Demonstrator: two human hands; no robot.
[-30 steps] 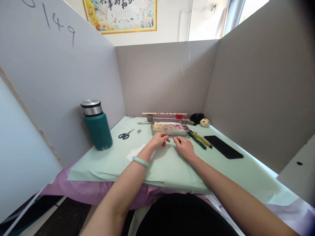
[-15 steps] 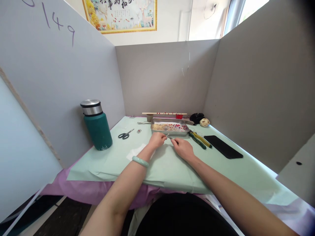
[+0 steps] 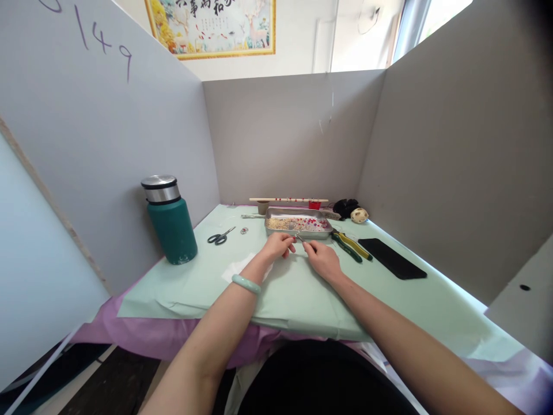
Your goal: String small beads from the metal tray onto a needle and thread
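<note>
At the front edge of the metal tray (image 3: 298,234), my two hands meet over the green cloth. My right hand (image 3: 323,259) is closed round a slim metal tool (image 3: 299,237) that looks like tweezers, its tip aimed left. My left hand (image 3: 279,246) has thumb and forefinger pinched close to that tip, with the other fingers loosely curled. What the pinch holds is too small to make out. Tan and red beads (image 3: 309,222) lie in the tray.
Left stand a green bottle (image 3: 173,230), scissors (image 3: 220,236) and a small round piece (image 3: 244,230). Right lie green-and-yellow pliers (image 3: 352,246) and a black phone-like slab (image 3: 391,258). A beaded stick (image 3: 288,199) rests across two small cups behind the tray. Grey partitions (image 3: 289,138) enclose the table.
My left hand's lower fingers have loosened and spread a little. My right hand has shifted slightly right with the metal tool.
</note>
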